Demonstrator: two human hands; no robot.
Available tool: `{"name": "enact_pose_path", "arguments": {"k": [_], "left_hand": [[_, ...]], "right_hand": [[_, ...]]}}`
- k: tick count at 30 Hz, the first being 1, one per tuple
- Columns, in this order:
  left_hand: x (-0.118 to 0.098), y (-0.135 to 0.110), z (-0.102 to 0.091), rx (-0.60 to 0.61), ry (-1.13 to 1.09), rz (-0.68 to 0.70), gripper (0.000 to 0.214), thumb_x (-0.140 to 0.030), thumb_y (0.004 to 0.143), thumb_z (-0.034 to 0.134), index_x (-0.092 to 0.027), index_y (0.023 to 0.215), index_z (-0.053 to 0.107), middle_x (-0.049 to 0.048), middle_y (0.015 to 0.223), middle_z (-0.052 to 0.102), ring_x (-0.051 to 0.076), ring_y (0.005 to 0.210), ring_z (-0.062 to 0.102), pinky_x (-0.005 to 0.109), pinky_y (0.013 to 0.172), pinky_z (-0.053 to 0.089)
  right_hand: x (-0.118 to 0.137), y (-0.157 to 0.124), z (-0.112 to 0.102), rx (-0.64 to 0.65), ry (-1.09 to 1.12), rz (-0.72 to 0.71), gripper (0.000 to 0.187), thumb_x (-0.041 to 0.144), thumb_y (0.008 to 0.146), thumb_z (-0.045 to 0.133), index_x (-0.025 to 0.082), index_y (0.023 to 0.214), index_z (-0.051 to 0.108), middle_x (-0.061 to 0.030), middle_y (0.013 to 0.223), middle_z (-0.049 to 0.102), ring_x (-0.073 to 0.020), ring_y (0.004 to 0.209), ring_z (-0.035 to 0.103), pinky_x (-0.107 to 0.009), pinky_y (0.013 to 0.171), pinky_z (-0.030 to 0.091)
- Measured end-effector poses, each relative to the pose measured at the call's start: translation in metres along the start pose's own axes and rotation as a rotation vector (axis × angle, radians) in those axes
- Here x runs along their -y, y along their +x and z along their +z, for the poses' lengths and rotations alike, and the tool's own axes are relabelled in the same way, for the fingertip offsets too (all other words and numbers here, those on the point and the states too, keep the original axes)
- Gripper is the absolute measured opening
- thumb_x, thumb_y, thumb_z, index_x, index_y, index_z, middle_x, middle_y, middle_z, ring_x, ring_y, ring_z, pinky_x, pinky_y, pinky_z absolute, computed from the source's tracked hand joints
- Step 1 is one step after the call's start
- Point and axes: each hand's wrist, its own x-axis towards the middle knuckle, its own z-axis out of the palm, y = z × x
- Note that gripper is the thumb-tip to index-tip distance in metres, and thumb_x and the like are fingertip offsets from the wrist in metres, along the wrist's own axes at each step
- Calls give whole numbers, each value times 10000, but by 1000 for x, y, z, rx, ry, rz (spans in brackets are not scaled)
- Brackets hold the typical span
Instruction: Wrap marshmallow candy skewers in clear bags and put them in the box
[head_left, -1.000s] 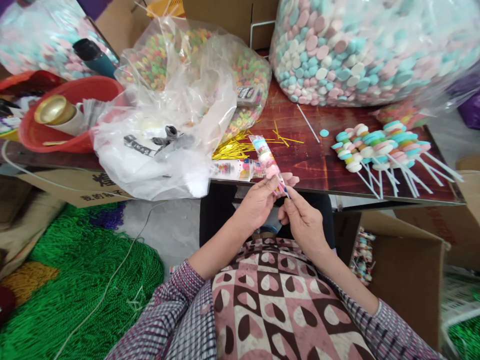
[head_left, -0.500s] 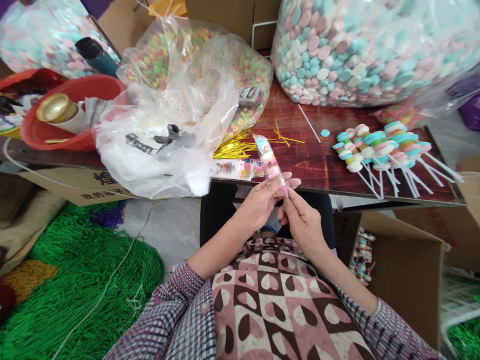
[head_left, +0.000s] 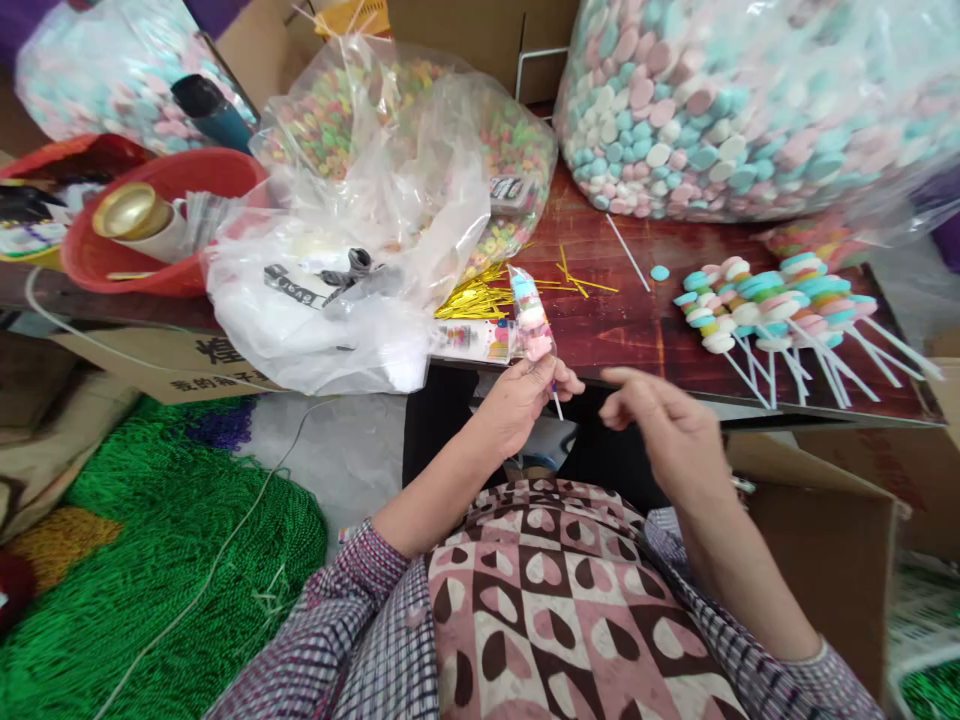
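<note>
My left hand [head_left: 525, 400] pinches the lower end of a candy skewer [head_left: 532, 315] in a clear wrapper. Pink, white and blue pieces show inside it, and its white stick points down below my fingers. To the right, apart from the skewer, my right hand [head_left: 667, 435] hovers before the table edge. Its fingers are loosely bent and spread, with nothing visible in them. Gold twist ties [head_left: 480, 295] and a stack of printed clear bags [head_left: 472, 340] lie just left of the skewer.
Several unwrapped candy skewers [head_left: 780, 300] lie at the table's right. Behind stand a big bag of pastel candies [head_left: 675, 130] and a bag of ring-shaped candies [head_left: 405, 130]. A red basin [head_left: 90, 255] is at left. Green bead strings [head_left: 210, 540] and an open carton [head_left: 817, 560] are below.
My right hand has let go of the wrapped skewer's lower end and moved right. My left hand still grips the skewer, whose stick now shows. The view has shifted slightly.
</note>
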Motion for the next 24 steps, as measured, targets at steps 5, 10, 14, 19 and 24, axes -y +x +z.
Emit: {"name": "enact_pose_path", "arguments": {"k": [5,10,14,19,24], "left_hand": [[4,-12,9,401,-171,-367,334,-431,806,703,-151,703,552,-55,548,387,114,507,515,265,567,471],[10,-16,14,473,-163,-499,360,-491,835,644,-177,725,507,-77,534,339,84,441,378,280,534,487],[11,-8,11,146,357,-210,277,-471,862,599,-204,851,527,-73,536,428,102,474,433,249,553,431],[10,-1,7,2,661,-64,294,-482,877,553,-200,794,533,-59,523,458,98,460,428,233,508,357],[4,-4,6,286,159,-397,420,-604,799,611,-203,791,488,-116,473,277,70,389,265,241,447,414]], "right_hand": [[16,15,-1,196,443,169,388,493,832,647,290,1162,672,-36,995,744,-201,887,702,-356,795,570],[13,17,19,290,554,236,407,524,814,644,292,1147,656,-36,968,742,-241,946,702,-432,865,562],[2,19,29,14,493,146,294,401,781,725,272,1037,660,-10,924,736,-182,867,694,-345,836,558],[2,22,25,-103,423,81,295,347,750,762,238,994,636,-26,940,748,-148,741,661,-291,706,547],[10,25,6,162,449,189,457,332,666,822,230,1079,657,-48,1000,737,-117,588,591,-268,535,480]]}}
